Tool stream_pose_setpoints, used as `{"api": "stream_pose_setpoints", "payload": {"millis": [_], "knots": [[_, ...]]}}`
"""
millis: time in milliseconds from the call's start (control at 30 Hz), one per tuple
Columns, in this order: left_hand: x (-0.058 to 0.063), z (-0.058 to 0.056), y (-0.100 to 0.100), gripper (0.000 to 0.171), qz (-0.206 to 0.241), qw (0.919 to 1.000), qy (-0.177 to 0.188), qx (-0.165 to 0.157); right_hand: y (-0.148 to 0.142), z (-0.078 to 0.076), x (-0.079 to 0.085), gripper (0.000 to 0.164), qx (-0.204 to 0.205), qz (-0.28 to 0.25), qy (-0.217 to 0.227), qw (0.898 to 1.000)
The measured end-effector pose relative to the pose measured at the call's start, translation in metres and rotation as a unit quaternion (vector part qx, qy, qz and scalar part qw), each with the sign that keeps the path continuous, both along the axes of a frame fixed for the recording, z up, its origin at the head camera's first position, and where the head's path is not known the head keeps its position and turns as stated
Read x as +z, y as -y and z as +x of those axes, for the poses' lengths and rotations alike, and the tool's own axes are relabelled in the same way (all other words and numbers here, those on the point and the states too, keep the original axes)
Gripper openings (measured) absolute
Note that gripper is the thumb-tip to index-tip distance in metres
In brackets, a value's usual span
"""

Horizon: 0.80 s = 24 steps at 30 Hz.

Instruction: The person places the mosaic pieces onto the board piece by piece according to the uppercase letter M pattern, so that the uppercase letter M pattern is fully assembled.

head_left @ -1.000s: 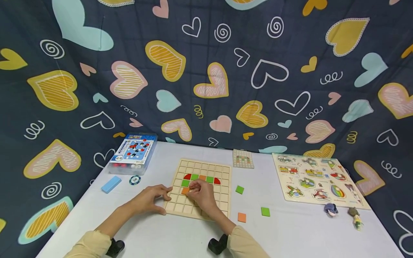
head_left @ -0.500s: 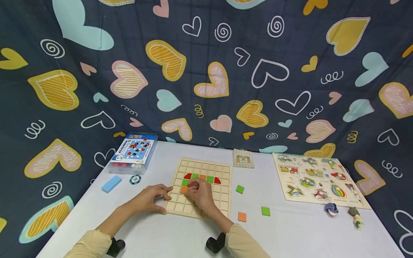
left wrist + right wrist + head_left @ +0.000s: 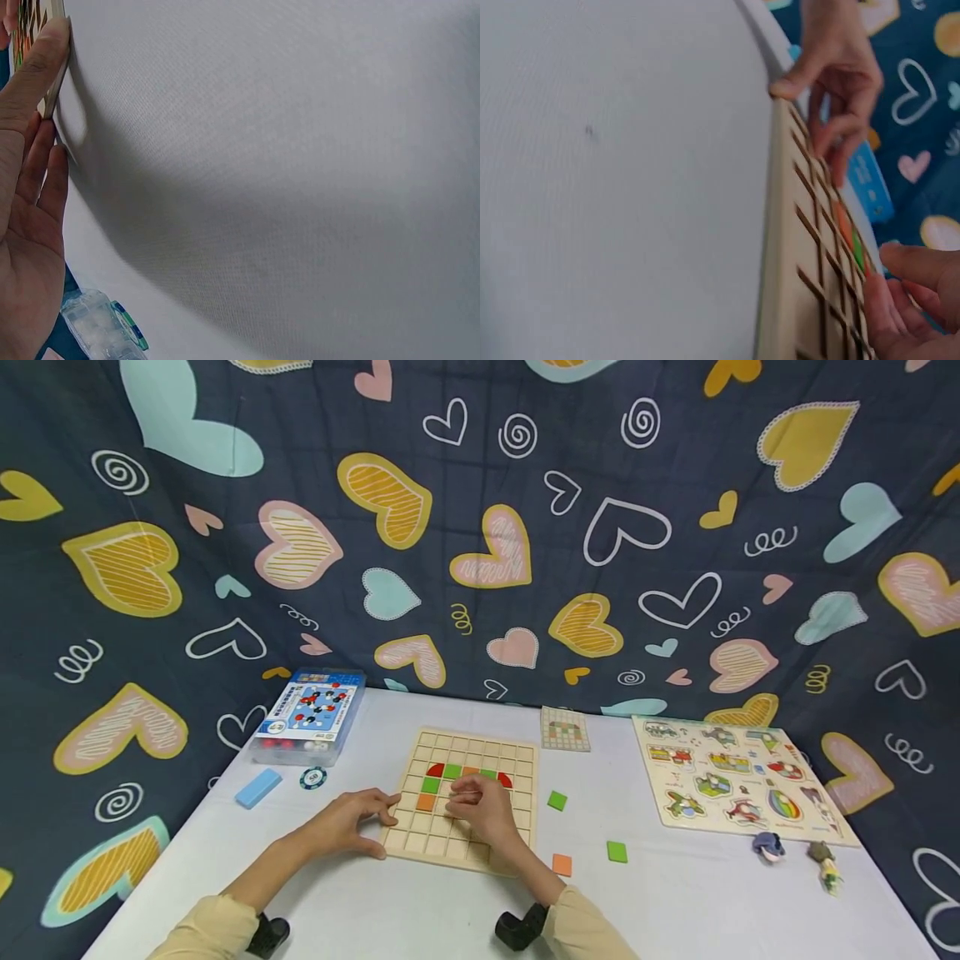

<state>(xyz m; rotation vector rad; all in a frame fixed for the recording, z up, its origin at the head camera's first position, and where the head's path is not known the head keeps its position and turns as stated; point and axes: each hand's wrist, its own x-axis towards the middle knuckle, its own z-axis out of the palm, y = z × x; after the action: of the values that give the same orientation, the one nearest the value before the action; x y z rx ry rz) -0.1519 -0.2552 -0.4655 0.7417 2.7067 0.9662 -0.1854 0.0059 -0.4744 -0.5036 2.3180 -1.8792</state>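
Note:
A wooden grid board point(image 3: 441, 847) lies on the table, its cells partly filled with colored tiles. My left hand point(image 3: 347, 820) holds its near left corner, with the thumb on the front edge and fingers at the left side. A row of red, green and orange pieces crosses the board, a red quarter-round point(image 3: 437, 770) at its left end. Under that row sit a green tile point(image 3: 431, 785) and, below it, an orange tile point(image 3: 425, 802). My right hand point(image 3: 487, 807) hovers over the board's middle, fingers loosely bent; in the right wrist view its thumb and fingertips are apart with nothing between them.
Right of the board lie a green tile point(image 3: 557, 800), another green tile point(image 3: 617, 852) and an orange tile point(image 3: 562, 865). A pattern card point(image 3: 566, 729) lies behind. Farther right are a picture puzzle point(image 3: 720, 785) and two figurines. Leftward are a boxed kit point(image 3: 311, 718), blue block point(image 3: 258, 788) and chip point(image 3: 313, 778).
My right hand has drawn off the orange tile and shifted right, uncovering that tile in its cell below the green one. My left hand keeps its place at the board's corner.

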Motion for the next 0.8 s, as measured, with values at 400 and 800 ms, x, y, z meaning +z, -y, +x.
{"api": "stream_pose_setpoints", "payload": {"millis": [400, 800], "knots": [[0.001, 0.002, 0.006, 0.036, -0.004, 0.9999, -0.001, 0.010, -0.038, -0.012, -0.003, 0.024, -0.009, -0.041, -0.023, 0.999], [0.000, 0.001, 0.002, 0.037, 0.000, 1.0000, 0.003, 0.002, 0.004, -0.011, -0.011, 0.025, 0.086, -0.063, -0.009, 0.994]]}}
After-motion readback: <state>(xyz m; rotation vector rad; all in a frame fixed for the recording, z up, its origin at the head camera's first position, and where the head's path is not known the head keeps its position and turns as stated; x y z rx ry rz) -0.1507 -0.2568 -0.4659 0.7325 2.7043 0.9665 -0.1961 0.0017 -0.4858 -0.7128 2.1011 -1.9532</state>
